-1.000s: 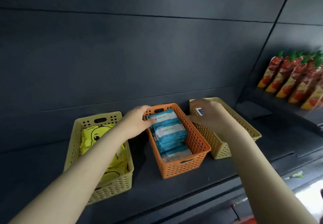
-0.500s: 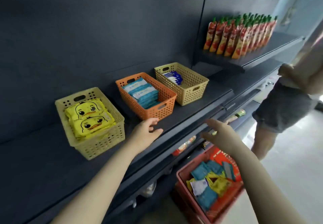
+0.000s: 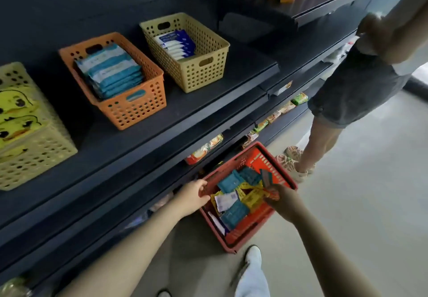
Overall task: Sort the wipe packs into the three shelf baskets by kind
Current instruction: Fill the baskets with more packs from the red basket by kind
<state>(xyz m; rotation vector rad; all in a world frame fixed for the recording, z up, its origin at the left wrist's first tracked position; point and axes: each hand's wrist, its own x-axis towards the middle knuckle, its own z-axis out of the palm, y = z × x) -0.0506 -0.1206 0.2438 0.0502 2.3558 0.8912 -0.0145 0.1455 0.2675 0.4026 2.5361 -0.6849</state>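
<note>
The wipe packs (image 3: 234, 213) lie mixed in the red shopping basket (image 3: 231, 245), so the right hand (image 3: 281, 201) (its grip is hidden; the left hand (image 3: 192, 195) is loose by the rim) may lift two kinds.

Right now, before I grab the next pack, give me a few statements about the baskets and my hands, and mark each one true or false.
1. The orange basket holds teal-and-white packs. True.
2. The red basket sits on the shelf. False: it stands on the floor, below the shelf.
3. The duck packs are in the leftmost basket. True.
4. The tan basket is empty. False: it holds dark-blue-and-white packs.
5. The left hand and the right hand are both down at the red basket. True: the left hand is at its rim and the right hand is over the mixed packs inside.
</note>
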